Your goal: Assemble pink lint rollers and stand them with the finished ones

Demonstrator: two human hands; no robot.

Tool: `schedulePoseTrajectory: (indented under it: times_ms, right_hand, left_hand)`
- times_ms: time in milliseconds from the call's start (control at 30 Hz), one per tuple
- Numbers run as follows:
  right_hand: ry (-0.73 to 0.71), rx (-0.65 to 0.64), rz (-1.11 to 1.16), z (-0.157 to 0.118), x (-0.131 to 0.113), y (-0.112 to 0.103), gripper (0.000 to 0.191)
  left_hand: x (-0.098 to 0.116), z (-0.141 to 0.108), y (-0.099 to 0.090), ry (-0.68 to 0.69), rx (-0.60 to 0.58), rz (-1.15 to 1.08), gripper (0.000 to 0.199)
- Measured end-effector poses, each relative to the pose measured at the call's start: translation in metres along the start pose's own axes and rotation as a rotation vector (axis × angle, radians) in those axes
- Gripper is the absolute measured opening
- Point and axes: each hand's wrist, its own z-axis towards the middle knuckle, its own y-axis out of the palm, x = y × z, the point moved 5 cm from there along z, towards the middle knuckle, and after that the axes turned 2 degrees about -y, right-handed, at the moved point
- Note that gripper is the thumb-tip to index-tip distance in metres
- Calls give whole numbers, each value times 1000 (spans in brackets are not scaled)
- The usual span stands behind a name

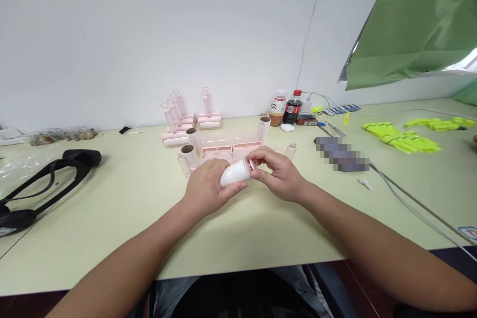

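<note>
A white cylinder (235,173) lies tilted in my left hand (206,186), whose fingers wrap round it. At its right end, my right hand (278,174) pinches a small pink piece (253,164) between thumb and fingers. Just behind my hands are open pink trays (216,150). White tubes with dark open tops (191,157) and a small clear pink bottle (183,165) stand to their left. Another clear bottle (290,151) is behind my right hand. Near the wall, pink tubes with heart-shaped tops (206,103) stand beside pink cylinders lying down (209,123).
Black headgear with straps (48,189) lies on the left of the table (223,238). At the back stand a cola bottle (292,108) and a white-capped bottle (278,109). Cables, a blurred dark object (341,153), an earbud (365,184) and yellow bundles (400,137) lie to the right.
</note>
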Motion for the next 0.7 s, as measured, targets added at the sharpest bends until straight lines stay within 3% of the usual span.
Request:
schedulePoseTrajectory:
  times_ms: [233, 367, 433, 700]
  right_hand:
    - [21, 22, -9, -1, 3, 1, 36]
    - [134, -92, 41, -2, 9, 7, 70]
    - [213, -160, 64, -4, 13, 13, 78]
    - [307, -178, 2, -7, 13, 19, 48]
  left_hand:
    - [-2, -2, -1, 17, 76, 14, 50]
    - [0, -2, -3, 82, 132, 6, 48]
    - [2, -3, -3, 103, 144, 8, 47]
    - [2, -3, 2, 99, 98, 27, 43]
